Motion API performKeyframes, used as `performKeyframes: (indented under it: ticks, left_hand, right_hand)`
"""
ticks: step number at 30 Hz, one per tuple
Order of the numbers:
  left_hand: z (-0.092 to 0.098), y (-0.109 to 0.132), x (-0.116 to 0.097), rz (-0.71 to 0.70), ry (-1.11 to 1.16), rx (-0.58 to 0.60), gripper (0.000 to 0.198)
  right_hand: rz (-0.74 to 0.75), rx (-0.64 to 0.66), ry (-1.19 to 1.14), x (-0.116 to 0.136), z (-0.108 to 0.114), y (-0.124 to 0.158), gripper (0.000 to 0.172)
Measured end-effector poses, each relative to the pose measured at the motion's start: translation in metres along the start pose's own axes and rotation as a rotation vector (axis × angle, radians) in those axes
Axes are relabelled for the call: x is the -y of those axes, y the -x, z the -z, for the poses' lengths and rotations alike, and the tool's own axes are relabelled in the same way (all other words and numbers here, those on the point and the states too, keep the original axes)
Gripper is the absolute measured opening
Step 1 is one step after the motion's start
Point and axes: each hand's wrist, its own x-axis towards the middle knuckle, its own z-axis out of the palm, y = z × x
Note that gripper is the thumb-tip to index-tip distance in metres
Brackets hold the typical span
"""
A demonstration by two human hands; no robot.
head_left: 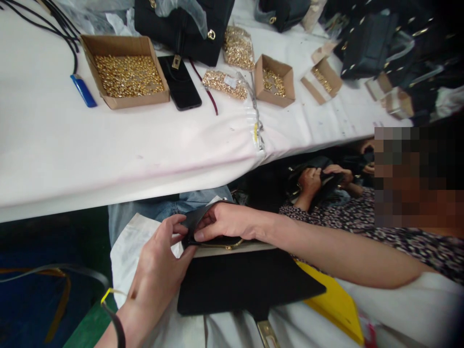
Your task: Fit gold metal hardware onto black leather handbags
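Observation:
A black handbag [250, 285] lies across my lap, its flap with a gold-coloured clasp plate [267, 333] hanging toward me. My left hand [161, 256] grips the bag's left end, thumb below and fingers curled over the edge. Reaching in from the right, my right hand [221, 221] is in the bag's mouth, its fingers bent and closed on the upper edge near my left fingertips. Part of its fingertips is hidden inside. A gold zip [234, 245] shows along the opening just below my right wrist.
On the white table [108, 154] stand cardboard boxes of gold fittings [128, 75], a phone [181, 84], a blue lighter [83, 91] and another black bag [184, 29]. A yellow piece [333, 299] lies under the handbag. At right sits a co-worker in a patterned sleeve [337, 212].

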Motion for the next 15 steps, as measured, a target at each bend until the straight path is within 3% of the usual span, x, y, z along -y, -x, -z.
performKeyframes:
  ticks: [15]
  left_hand:
    - [0.0004,0.0098,-0.0011,0.037,0.022,0.019,0.049]
  right_hand:
    - [0.023,0.142,0.314,0.0099,0.0004,0.0014,0.016]
